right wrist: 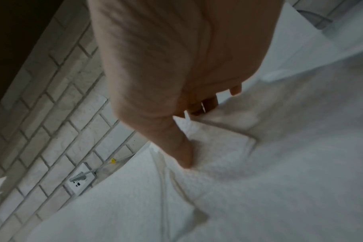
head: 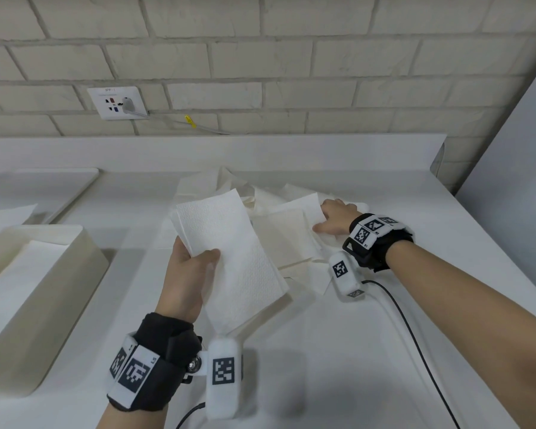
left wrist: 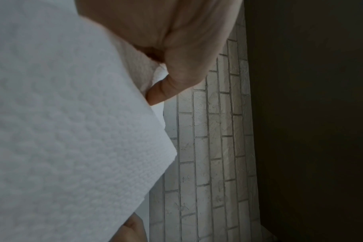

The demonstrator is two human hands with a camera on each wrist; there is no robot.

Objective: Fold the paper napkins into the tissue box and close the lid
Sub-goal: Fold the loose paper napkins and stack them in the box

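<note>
- At the far left, well apart from both hands, sits the tissue box (head: 44, 292), open, with white paper already lying inside; we see no lid on it, so we judge the filling step is under way and closing comes later.
- Our left hand (head: 188, 274) grips a folded napkin (head: 235, 252), thumb curled over its near face and the fingers behind it; the sheet stands up and leans away to the right of the thumb, clear of the counter (head: 353, 351).
- Right of that napkin lies the loose pile of napkins (head: 279, 230), touching the counter.
- Our right hand (head: 334, 216) rests on the pile's right edge, thumb pressed onto a sheet and the fingers tucked at its rim; we judge it pinches one napkin, though the fingertips are partly hidden.
- The next move, as we judge it, calls for carrying the folded napkin leftward, laying it flat in the box, while the right hand lifts a single sheet without dragging others.
</note>
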